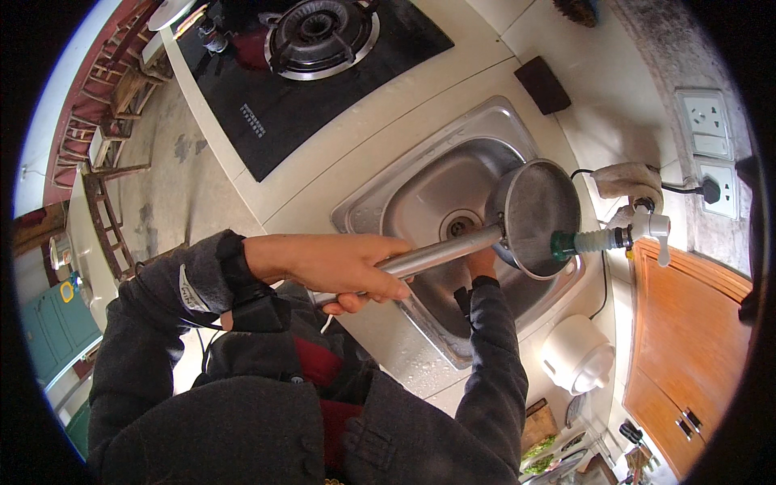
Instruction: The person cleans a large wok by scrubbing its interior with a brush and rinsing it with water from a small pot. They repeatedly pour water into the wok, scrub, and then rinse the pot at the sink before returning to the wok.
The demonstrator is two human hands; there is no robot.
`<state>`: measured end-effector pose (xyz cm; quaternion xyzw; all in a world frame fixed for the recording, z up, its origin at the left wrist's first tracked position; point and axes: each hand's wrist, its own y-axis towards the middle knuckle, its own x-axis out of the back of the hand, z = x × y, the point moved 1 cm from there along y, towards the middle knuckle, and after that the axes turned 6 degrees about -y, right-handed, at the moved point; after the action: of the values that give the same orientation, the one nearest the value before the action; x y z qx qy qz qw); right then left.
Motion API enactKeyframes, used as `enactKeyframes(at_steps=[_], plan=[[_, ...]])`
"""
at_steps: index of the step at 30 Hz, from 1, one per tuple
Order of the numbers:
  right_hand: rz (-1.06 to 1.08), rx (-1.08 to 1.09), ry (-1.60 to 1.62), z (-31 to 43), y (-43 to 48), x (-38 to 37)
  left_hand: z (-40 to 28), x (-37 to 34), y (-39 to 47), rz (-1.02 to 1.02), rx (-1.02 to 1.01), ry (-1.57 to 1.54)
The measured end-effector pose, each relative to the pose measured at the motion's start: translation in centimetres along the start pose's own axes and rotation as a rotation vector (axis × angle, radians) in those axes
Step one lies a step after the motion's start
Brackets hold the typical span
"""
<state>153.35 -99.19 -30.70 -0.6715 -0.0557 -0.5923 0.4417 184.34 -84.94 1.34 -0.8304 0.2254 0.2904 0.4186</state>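
Note:
My left hand (330, 267) is closed around the tubular metal handle (445, 251) of a deep metal pan (542, 218). The pan is tilted over the right end of a stainless steel sink (424, 194), its inside towards me. My right hand (482, 262) reaches down into the sink beneath the handle, beside the pan. Its fingers are mostly hidden by the handle and pan, so I cannot tell whether it holds anything. A tap's ribbed extension hose (594, 240) with a green end (564, 245) points over the pan. The drain (459, 225) shows just above the handle.
Above the sink is a black gas hob (242, 79) with a burner (321, 36). A dark block (542, 85) sits by the wall. A cloth (627, 180) lies near the white tap (652, 227). A white rice cooker (576, 354) stands right of the sink, beside a wooden cupboard (685, 357).

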Motion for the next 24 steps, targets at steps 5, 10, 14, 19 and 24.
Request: enactKeyframes(at_steps=[5, 10, 14, 19, 24], plan=[[0.095, -0.080, 0.307, 0.1, -1.1, 1.7, 0.4, 0.1, -0.1, 0.004, -0.024, 0.026], [0.011, -0.065, 0.257, -0.6, -2.8, 3.8, 0.9, -0.2, -0.2, -0.035, 0.002, 0.058], [-0.101, -0.139, 0.380, -1.1, -7.0, 5.5, 1.1, -0.6, -0.5, -0.056, 0.007, 0.127], [-0.236, -0.277, 0.435, -2.4, -13.4, 8.1, 1.8, -1.2, -0.5, -0.054, 0.009, 0.117], [-0.498, -0.452, 0.608, -5.5, -18.9, 13.3, 2.7, -1.5, -0.6, -0.046, -0.008, 0.104]])
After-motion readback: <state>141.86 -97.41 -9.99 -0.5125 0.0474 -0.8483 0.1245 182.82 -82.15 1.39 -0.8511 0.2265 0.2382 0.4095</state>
